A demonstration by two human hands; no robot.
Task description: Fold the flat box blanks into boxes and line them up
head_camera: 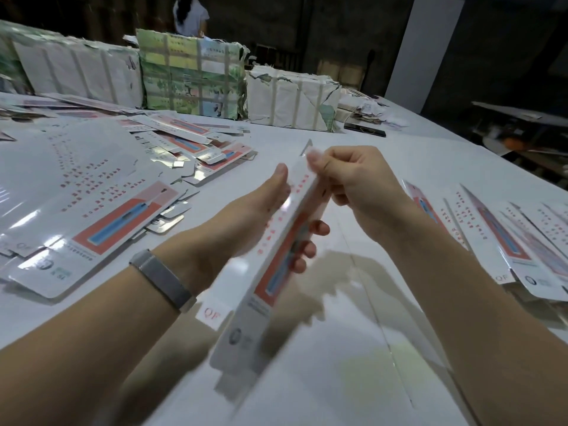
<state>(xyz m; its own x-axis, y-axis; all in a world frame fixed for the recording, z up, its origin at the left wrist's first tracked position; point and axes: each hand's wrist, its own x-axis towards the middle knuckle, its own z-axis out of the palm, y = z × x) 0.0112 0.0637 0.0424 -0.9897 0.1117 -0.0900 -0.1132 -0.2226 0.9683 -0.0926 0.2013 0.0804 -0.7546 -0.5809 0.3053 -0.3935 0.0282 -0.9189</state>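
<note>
Box blank [276, 265] — motion-blurred — hides left hand [246, 222] palm.

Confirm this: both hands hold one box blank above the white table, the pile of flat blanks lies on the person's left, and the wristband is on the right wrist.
Wrong on the wristband: the head view shows it on the left wrist. The rest stands: left hand and right hand hold one box blank above the white table, flat blanks on the left.
</note>
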